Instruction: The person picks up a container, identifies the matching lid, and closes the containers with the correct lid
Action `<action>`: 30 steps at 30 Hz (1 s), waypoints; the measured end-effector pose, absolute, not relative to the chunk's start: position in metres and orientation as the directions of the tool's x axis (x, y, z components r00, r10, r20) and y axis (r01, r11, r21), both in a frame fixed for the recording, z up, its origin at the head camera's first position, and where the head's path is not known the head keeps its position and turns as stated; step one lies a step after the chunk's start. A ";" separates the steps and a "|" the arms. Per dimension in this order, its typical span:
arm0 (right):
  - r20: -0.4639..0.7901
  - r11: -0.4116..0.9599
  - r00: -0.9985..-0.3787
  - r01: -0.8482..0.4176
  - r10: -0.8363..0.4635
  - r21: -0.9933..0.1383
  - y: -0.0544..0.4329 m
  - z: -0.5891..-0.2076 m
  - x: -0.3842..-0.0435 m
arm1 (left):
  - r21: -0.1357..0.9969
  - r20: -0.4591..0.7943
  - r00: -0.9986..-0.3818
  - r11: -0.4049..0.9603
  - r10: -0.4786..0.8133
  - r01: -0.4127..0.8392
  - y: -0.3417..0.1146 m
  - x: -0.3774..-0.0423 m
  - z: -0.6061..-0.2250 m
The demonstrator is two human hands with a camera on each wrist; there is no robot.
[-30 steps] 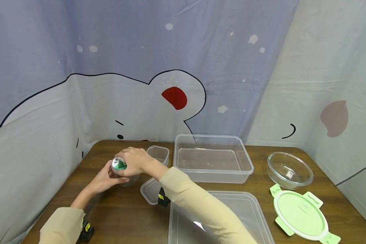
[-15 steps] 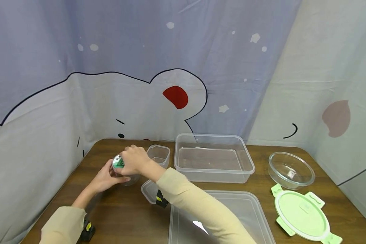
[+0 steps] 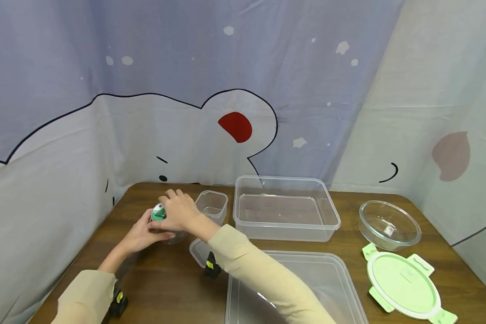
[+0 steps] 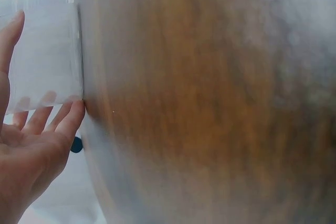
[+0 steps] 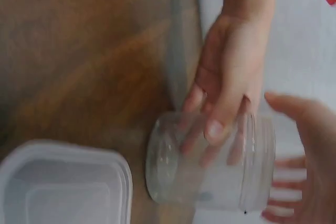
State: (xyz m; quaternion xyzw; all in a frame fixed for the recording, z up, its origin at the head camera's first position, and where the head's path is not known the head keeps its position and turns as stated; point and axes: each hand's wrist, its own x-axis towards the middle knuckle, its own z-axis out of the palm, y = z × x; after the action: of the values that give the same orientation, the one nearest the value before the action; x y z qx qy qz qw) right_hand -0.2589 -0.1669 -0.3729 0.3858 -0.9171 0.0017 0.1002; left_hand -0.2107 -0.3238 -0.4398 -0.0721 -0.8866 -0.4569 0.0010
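Note:
A clear round jar stands at the table's left side. Its lid bears a white and green print on top. My left hand holds the jar's body from the left, thumb in front and fingers behind, seen through the clear wall in the right wrist view. From above, my right hand grips the lid, thumb on the near side and fingers on the far side. The left wrist view catches the left hand against the jar's pale side. Much of the jar is hidden by the hands in the head view.
A small clear container and its lid lie just right of the jar. Further right are a large clear box, its flat lid, a round glass bowl and a green clip lid. Cloth hangs behind the table.
The right hand has turned slightly over the lid, its fingers shifting a little. The left hand keeps its hold on the jar. The head view has tipped slightly.

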 end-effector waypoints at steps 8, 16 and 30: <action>-0.005 0.443 -0.447 -0.886 -0.895 -0.134 -0.152 -0.359 -0.276 | 0.816 0.052 -0.988 0.564 0.147 0.127 -0.324 -0.210 -0.441; -0.025 0.445 -0.446 -0.884 -0.895 -0.143 -0.150 -0.360 -0.277 | 0.828 0.075 -0.986 0.542 0.150 0.145 -0.324 -0.210 -0.439; 0.116 0.666 -0.657 -0.743 -0.745 0.066 -0.161 -0.362 -0.255 | 0.824 0.052 -0.994 0.559 0.093 0.095 -0.319 -0.208 -0.438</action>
State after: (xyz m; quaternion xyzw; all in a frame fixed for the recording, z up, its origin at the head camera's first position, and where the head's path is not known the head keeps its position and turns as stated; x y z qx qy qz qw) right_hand -0.2548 -0.1607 -0.3623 0.4087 -0.9102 -0.0061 0.0667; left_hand -0.2077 -0.3191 -0.4378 -0.0533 -0.8828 -0.4668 0.0011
